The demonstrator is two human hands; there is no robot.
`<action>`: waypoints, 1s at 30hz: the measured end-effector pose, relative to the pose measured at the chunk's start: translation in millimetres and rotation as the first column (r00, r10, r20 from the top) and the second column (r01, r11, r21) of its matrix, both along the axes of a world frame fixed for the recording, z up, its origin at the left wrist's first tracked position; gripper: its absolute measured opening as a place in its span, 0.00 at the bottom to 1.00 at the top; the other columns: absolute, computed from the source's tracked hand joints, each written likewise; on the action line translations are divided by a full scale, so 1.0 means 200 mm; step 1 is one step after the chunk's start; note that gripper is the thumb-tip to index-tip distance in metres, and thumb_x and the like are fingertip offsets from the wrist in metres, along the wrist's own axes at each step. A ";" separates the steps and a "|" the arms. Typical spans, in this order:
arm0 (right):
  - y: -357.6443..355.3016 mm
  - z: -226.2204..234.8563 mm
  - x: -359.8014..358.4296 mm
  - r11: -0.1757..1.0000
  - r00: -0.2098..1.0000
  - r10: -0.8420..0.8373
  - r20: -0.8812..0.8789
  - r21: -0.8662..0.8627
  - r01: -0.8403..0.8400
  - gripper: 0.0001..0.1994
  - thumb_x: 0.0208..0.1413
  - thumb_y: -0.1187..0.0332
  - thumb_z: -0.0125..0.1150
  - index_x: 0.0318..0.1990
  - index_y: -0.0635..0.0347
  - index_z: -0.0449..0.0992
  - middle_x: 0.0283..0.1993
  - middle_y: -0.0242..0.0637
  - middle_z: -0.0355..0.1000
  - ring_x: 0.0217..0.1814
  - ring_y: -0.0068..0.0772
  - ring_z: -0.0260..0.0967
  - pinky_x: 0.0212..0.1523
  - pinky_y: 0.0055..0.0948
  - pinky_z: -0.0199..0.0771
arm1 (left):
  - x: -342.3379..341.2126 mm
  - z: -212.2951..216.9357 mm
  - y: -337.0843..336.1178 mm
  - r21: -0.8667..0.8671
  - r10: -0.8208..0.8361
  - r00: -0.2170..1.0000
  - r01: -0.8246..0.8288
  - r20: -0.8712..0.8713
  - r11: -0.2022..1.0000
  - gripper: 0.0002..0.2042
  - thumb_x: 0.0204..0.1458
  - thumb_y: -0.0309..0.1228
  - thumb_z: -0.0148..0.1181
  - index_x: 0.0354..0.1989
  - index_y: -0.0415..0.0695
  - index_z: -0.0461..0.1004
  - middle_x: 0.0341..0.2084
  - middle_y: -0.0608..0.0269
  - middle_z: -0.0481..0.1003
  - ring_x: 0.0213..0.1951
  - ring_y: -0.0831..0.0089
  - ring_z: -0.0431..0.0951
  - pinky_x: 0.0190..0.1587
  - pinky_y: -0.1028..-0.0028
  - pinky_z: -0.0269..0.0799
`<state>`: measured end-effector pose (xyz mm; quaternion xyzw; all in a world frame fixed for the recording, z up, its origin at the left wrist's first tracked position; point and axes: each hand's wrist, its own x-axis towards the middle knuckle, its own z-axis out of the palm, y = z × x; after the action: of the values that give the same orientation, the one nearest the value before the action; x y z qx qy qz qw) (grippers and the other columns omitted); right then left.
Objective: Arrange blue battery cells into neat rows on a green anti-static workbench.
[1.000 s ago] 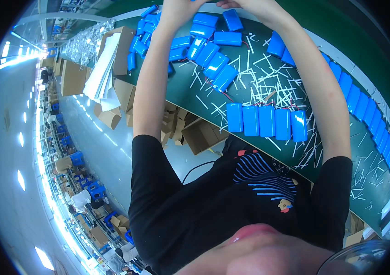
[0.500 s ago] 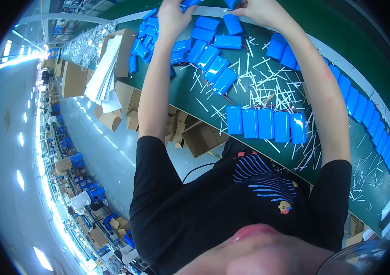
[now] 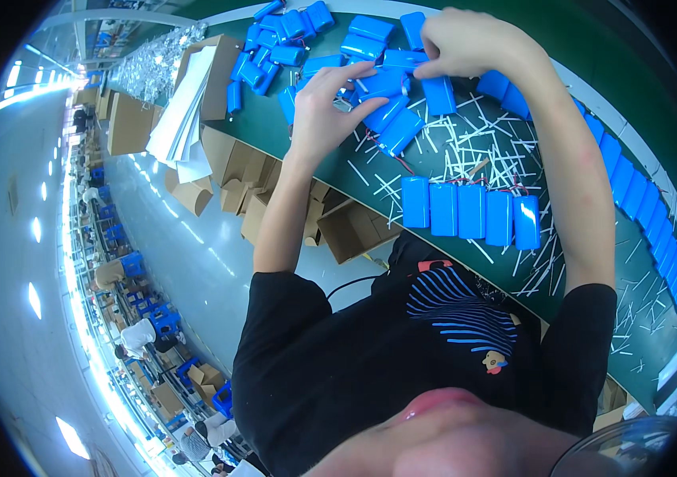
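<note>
Drawn nearer, left hand (image 3: pixel 324 110) grips one blue pack (image 3: pixel 386 82), right hand (image 3: pixel 459 44) a second pack (image 3: pixel 440 97).

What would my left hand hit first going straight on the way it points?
Your left hand would likely meet the blue pack showing between its thumb and fingers; depth is unclear, so they may already touch.

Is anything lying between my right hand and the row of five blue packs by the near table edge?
Yes. Just below the right hand lies a single blue pack; between that and the row of five blue packs, loose white strips are strewn.
</note>
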<state>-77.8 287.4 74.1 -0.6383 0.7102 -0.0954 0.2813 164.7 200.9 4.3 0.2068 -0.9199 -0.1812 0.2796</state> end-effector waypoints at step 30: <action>0.00 -0.17 0.21 0.901 0.946 0.252 -0.206 -0.306 -0.306 0.16 0.47 0.62 0.83 0.37 0.56 0.81 0.42 0.38 0.81 0.46 0.41 0.78 0.54 0.36 0.81 | 0.72 -0.08 -0.24 -0.625 0.491 0.871 -0.368 0.027 0.688 0.13 0.52 0.17 0.68 0.43 0.46 0.89 0.41 0.66 0.83 0.39 0.68 0.80 0.45 0.70 0.77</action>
<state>-36.7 287.5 39.9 -0.7775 0.6050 -0.1210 0.1215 309.4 152.9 -11.7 0.3339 -0.8763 0.2121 0.2748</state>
